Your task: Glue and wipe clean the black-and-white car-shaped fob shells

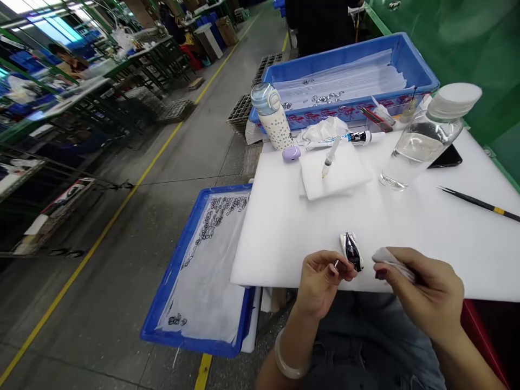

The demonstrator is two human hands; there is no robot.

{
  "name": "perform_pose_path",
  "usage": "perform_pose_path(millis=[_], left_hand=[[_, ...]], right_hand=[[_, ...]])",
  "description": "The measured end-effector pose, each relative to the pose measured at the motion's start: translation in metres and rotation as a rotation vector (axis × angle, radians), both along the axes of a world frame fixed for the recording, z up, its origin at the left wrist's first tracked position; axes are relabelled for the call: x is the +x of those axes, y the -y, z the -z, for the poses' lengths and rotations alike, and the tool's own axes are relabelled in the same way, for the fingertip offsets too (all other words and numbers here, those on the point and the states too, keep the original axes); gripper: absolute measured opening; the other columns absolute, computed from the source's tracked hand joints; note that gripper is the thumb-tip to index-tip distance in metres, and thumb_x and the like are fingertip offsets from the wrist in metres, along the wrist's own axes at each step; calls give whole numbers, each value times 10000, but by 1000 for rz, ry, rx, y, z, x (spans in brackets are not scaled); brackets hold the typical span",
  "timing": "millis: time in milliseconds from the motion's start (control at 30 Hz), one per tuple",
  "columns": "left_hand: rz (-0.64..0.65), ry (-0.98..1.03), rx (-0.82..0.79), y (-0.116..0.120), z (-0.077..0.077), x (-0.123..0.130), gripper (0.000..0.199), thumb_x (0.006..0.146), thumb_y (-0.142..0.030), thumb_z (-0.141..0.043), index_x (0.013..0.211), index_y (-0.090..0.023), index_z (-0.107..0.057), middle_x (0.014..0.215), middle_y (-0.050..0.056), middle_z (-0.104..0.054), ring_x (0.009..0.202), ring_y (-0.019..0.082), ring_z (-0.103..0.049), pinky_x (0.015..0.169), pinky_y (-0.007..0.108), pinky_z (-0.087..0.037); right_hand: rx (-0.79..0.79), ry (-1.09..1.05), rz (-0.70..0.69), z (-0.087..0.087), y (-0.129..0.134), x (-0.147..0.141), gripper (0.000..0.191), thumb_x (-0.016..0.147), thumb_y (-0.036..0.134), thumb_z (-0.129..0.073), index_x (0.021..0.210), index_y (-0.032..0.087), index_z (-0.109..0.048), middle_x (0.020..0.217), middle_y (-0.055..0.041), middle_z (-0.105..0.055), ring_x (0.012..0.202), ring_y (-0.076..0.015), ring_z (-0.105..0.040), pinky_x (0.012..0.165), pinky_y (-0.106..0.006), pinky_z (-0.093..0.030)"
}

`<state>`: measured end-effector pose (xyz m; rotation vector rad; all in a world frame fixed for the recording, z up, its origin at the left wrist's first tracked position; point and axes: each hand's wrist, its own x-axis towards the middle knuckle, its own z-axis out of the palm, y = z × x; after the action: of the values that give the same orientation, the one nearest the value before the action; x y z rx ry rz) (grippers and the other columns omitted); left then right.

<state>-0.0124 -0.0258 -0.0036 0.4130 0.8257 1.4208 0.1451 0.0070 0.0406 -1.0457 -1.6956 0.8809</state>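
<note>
At the near edge of the desk point(280, 233), our left hand point(319, 284) has its grip narrow, thumb and fingertips pinching a small dark glossy piece point(338, 265). Our right hand point(433, 290) holds a folded white cloth point(392, 259) between thumb and fingers; the two hands are apart. Between them, just in from the near edge, lies a white and dark toy-car-like piece point(351, 252); we cannot tell whether our left fingertips touch it.

Off the left edge and lower down, a blue tray point(173, 287) carries small dark pieces on a white sheet. Toward the right edge we see black tweezers point(479, 203) with a yellow band. Farther in, a syringe point(330, 157) rests on a white pad point(353, 170), with a clear jar point(422, 143) to its right. A lilac case point(291, 154) and a dotted bottle point(276, 122) stand by the far left corner. Past the far edge sits a blue bin point(418, 62), and beyond it a person in dark clothing point(320, 27).
</note>
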Motion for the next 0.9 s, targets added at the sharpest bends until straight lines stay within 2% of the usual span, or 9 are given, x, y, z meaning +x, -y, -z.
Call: perform_pose_path(millis=[67,133,267,367,467,567,733,833,900], left_hand=[[2,32,7,1,0,0,395,573,-524,-914,740,-197,-768,661,23,-720,602,123,-665,551,203,-525],[-20,73,4,1,-1,0,357,559,-481,-933,718,-204,-775,649,11,-724,575,104,-656,562,193,-534],[-80,93,-22,1,-4,1,286,538,-383,-961,656,-208,-769,639,-9,-727,582,82,-648,607,175,-551],[-69,78,0,1,-5,2,272,561,-383,-952,687,-210,-783,655,-2,-737,569,77,-646,582,162,-548],[-63,79,11,0,-6,2,280,547,-396,-953,683,-214,-789,635,6,-737,555,98,-660,558,182,-559],[-84,72,-11,-1,-7,2,263,540,-377,-959,673,-225,-790,659,7,-754,580,102,-680,588,181,-574],[-71,48,21,0,-8,4,244,571,-353,-951,700,-209,-802,665,22,-760,581,92,-679,590,158,-569],[-58,53,58,-1,-9,6,213,604,-347,-938,718,-225,-806,650,11,-755,576,104,-684,586,179,-583],[-68,49,62,-1,-9,6,189,623,-330,-931,722,-230,-804,671,3,-764,595,88,-690,617,155,-578]], right_hand=[[265,55,-101,-2,-3,-7,130,886,142,-635,967,238,-671,694,1,-656,554,-116,-590,491,-218,-458],[457,132,-155,-4,-6,-15,166,886,100,-609,1009,198,-662,766,-37,-666,604,-115,-610,517,-214,-482],[636,311,-156,-8,-8,-19,157,884,123,-598,1016,172,-668,833,-63,-649,605,-113,-576,527,-241,-487],[627,379,-234,-12,-8,-10,167,879,119,-585,1021,176,-651,810,-47,-619,587,-105,-539,502,-245,-453],[580,372,-201,-14,-7,-6,182,878,100,-597,1044,170,-626,851,-48,-601,604,-86,-531,512,-226,-448],[602,362,-190,-14,-5,-10,174,894,101,-581,1055,151,-624,914,-67,-608,649,-88,-550,551,-227,-470],[530,354,-245,-17,-9,-4,103,891,95,-554,909,171,-621,810,-30,-579,561,-72,-477,478,-226,-391],[504,297,-178,-16,-10,-1,138,890,89,-590,982,185,-628,873,-34,-585,568,-54,-490,498,-205,-412],[508,295,-193,-13,-8,-4,155,908,104,-583,1036,178,-630,951,-59,-591,615,-61,-524,542,-205,-452]])
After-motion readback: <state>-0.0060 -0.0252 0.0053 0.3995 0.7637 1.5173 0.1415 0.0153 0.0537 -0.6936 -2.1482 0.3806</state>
